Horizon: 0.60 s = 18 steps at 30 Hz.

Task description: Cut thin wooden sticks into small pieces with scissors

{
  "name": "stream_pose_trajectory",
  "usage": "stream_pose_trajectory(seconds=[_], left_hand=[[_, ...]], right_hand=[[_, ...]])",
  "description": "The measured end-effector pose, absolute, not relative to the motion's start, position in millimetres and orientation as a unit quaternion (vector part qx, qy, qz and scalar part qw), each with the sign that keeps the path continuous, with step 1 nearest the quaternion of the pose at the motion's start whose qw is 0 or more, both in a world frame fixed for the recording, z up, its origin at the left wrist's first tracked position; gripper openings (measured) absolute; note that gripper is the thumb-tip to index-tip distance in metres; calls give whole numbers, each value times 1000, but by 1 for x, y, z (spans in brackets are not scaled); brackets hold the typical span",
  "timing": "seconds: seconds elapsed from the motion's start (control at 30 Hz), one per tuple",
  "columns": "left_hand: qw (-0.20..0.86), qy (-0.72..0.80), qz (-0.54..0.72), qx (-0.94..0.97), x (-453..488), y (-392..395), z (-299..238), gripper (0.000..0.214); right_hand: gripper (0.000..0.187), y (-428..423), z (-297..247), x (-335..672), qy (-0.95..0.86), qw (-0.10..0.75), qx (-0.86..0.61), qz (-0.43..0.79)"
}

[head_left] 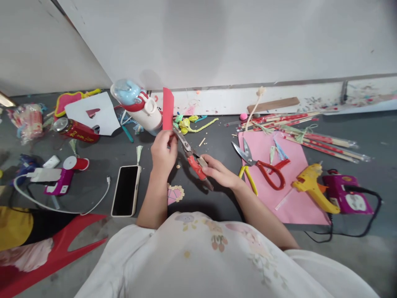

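My left hand [164, 153] is closed with its fingertips together at the lower end of a red paper strip [168, 108], which stands up above it. In my right hand [218, 169] is a pair of red-handled pliers [196, 165], tilted with the metal jaws toward my left fingers. The jaw tips touch or nearly touch those fingers; whether anything is between them I cannot tell. Below the pliers lies a small pink piece edged with pale bits [175, 193]. Tiny pale scraps [202, 142] and yellow clay-like pieces [186, 125] lie beyond my hands.
Left are a phone [125, 190], a water bottle [139, 105], a drink can [76, 129] and a red thread spool [77, 163]. On the right, pink paper [291, 211] bears red-handled scissors [263, 165] and a yellow glue gun [314, 186]. Packaged sticks [328, 147] lie behind.
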<state>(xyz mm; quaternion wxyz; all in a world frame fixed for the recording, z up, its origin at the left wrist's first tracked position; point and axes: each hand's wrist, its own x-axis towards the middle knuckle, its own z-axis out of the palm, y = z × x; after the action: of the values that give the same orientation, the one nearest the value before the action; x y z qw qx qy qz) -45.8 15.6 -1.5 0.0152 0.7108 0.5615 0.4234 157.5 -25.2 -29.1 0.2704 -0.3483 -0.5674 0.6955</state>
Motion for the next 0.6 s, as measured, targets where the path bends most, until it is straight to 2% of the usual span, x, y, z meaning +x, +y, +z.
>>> stream_pose_trajectory(seconds=[0.13,0.43,0.6], left_hand=[[16,559,419,715,-47,15,2,14],[16,569,410,713,-47,17,-1,14],[19,566,413,713,-47,18,-1,14]], right_hand=[[19,-25,-35,158,-554,283,-346,702],[29,-24,-35,158,-572,281,-309,706],[29,-24,-35,157,-566,284,-296,715]])
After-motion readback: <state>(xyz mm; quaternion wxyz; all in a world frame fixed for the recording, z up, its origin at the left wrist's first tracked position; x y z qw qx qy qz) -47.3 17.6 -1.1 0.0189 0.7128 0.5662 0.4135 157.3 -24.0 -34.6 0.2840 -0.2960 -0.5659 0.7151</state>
